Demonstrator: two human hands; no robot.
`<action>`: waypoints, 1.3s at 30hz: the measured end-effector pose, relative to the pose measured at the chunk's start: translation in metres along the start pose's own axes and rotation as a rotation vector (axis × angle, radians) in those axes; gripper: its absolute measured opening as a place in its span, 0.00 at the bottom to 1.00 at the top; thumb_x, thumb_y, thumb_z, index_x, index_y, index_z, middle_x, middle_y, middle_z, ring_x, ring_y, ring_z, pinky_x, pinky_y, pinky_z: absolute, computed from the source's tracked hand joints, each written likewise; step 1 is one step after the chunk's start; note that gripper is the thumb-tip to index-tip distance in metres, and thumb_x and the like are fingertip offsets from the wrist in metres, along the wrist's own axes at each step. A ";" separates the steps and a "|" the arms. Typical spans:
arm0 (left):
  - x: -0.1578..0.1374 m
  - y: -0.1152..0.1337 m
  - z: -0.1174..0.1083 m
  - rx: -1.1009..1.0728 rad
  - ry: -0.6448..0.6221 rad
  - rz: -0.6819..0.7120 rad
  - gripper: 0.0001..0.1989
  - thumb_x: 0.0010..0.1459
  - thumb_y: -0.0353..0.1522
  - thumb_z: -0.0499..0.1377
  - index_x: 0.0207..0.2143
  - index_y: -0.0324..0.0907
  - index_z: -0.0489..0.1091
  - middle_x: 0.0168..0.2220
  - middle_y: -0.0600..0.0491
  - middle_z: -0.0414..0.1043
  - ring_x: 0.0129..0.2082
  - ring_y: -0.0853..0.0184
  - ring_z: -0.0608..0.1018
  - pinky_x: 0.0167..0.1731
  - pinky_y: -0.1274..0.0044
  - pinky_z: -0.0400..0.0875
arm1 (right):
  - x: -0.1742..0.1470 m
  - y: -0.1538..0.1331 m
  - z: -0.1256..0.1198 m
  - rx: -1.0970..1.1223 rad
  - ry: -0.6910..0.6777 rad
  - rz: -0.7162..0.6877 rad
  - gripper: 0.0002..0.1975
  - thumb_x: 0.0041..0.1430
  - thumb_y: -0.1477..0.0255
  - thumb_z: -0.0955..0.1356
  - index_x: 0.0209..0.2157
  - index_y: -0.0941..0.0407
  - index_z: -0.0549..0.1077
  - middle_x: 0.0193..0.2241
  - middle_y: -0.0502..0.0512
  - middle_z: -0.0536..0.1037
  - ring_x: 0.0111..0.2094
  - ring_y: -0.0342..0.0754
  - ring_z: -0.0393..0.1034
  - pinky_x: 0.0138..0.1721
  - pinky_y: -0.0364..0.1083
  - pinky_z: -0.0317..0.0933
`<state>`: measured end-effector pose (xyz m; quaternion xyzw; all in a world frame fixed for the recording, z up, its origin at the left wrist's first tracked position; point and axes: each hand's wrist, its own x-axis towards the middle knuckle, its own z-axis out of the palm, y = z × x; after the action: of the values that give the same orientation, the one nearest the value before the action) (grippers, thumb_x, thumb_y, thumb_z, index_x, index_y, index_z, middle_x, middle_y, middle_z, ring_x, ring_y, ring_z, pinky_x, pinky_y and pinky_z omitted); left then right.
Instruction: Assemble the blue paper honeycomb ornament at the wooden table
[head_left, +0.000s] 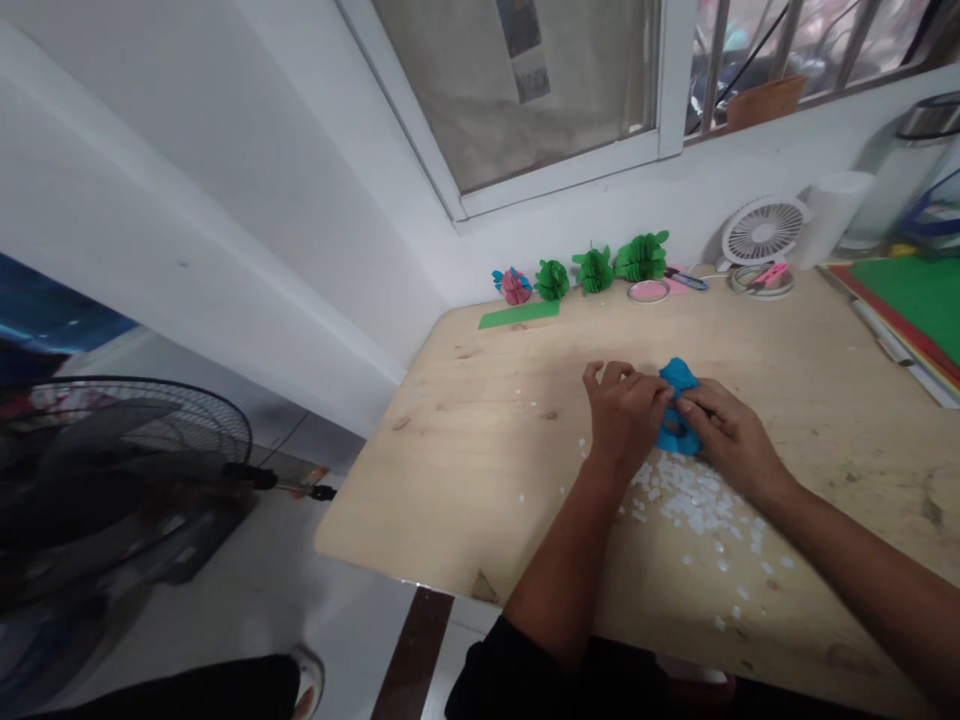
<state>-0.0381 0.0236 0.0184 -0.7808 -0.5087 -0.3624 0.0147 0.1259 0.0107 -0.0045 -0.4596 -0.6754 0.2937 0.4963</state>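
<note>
Between my two hands is a piece of blue paper, folded or crumpled, with a dark gap near its lower part. My left hand pinches its left edge with thumb and index finger, the other fingers curled. On the right side, my right hand grips it between thumb and fingers. Many small white paper bits lie scattered on the wooden table just below the hands.
Along the wall stand a pink and blue paper figure and several green paper figures. A green strip, tape roll, utility knife and small white fan are nearby. Coloured sheets lie right; a floor fan stands left.
</note>
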 end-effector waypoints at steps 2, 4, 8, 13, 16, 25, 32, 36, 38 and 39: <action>0.000 0.001 0.001 0.012 0.019 0.005 0.07 0.68 0.34 0.65 0.34 0.47 0.80 0.33 0.55 0.86 0.45 0.58 0.80 0.61 0.60 0.59 | 0.000 0.001 0.000 -0.011 0.007 -0.008 0.22 0.68 0.50 0.66 0.30 0.51 0.78 0.35 0.57 0.76 0.37 0.54 0.74 0.41 0.52 0.70; 0.000 0.002 0.004 0.022 0.052 0.023 0.07 0.67 0.33 0.65 0.34 0.47 0.80 0.33 0.55 0.86 0.44 0.58 0.81 0.61 0.60 0.60 | 0.000 0.001 0.001 -0.017 0.011 -0.010 0.21 0.68 0.51 0.66 0.30 0.51 0.77 0.35 0.57 0.76 0.37 0.54 0.74 0.41 0.52 0.70; -0.001 0.002 0.008 0.036 0.107 0.054 0.06 0.65 0.32 0.66 0.32 0.46 0.79 0.31 0.55 0.85 0.42 0.58 0.81 0.59 0.60 0.61 | 0.000 0.001 0.002 -0.014 0.005 -0.009 0.20 0.69 0.54 0.66 0.29 0.51 0.76 0.35 0.57 0.76 0.38 0.53 0.73 0.41 0.51 0.69; -0.002 0.005 0.008 0.030 0.114 0.057 0.07 0.64 0.29 0.64 0.32 0.46 0.78 0.31 0.55 0.84 0.43 0.58 0.81 0.59 0.60 0.62 | 0.001 -0.001 0.000 -0.014 -0.002 0.003 0.20 0.69 0.54 0.66 0.28 0.51 0.74 0.33 0.56 0.76 0.36 0.52 0.72 0.41 0.51 0.67; -0.001 0.006 0.008 0.017 0.103 0.025 0.06 0.64 0.28 0.64 0.32 0.46 0.78 0.31 0.55 0.84 0.43 0.59 0.81 0.58 0.61 0.63 | 0.001 -0.001 0.000 -0.003 0.000 0.007 0.21 0.69 0.52 0.66 0.28 0.51 0.74 0.33 0.56 0.76 0.36 0.53 0.72 0.42 0.51 0.67; -0.001 0.006 0.008 -0.061 0.096 -0.040 0.05 0.64 0.28 0.64 0.35 0.46 0.80 0.34 0.55 0.85 0.44 0.60 0.81 0.57 0.62 0.64 | 0.000 0.003 0.001 0.013 0.023 0.004 0.24 0.69 0.48 0.65 0.29 0.51 0.75 0.32 0.56 0.76 0.36 0.53 0.72 0.41 0.52 0.66; -0.002 0.008 0.006 -0.116 0.110 -0.082 0.01 0.64 0.31 0.67 0.37 0.45 0.81 0.34 0.54 0.85 0.46 0.59 0.81 0.58 0.62 0.64 | 0.000 0.004 0.000 0.025 0.016 0.003 0.24 0.70 0.49 0.65 0.28 0.51 0.76 0.32 0.56 0.76 0.37 0.53 0.72 0.42 0.51 0.65; -0.002 0.010 0.003 -0.107 0.076 -0.106 0.02 0.64 0.32 0.67 0.37 0.46 0.81 0.34 0.54 0.85 0.46 0.58 0.81 0.59 0.61 0.64 | 0.000 0.002 0.000 0.015 0.013 0.006 0.24 0.70 0.49 0.65 0.29 0.51 0.76 0.33 0.56 0.76 0.37 0.53 0.72 0.43 0.52 0.65; -0.001 0.010 0.003 -0.087 0.065 -0.112 0.03 0.65 0.31 0.66 0.37 0.46 0.81 0.35 0.53 0.85 0.46 0.58 0.81 0.59 0.61 0.64 | 0.000 0.001 0.001 0.012 0.015 0.005 0.23 0.70 0.49 0.65 0.29 0.51 0.76 0.33 0.56 0.76 0.37 0.53 0.72 0.43 0.52 0.66; -0.001 0.009 0.003 -0.080 0.065 -0.111 0.03 0.65 0.31 0.66 0.36 0.46 0.81 0.35 0.53 0.85 0.46 0.58 0.81 0.59 0.61 0.64 | 0.000 0.001 0.001 0.010 0.017 0.003 0.23 0.70 0.49 0.65 0.29 0.51 0.76 0.33 0.56 0.76 0.37 0.53 0.72 0.42 0.52 0.66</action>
<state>-0.0289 0.0194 0.0186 -0.7391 -0.5359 -0.4076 -0.0201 0.1253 0.0113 -0.0051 -0.4605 -0.6690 0.2942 0.5038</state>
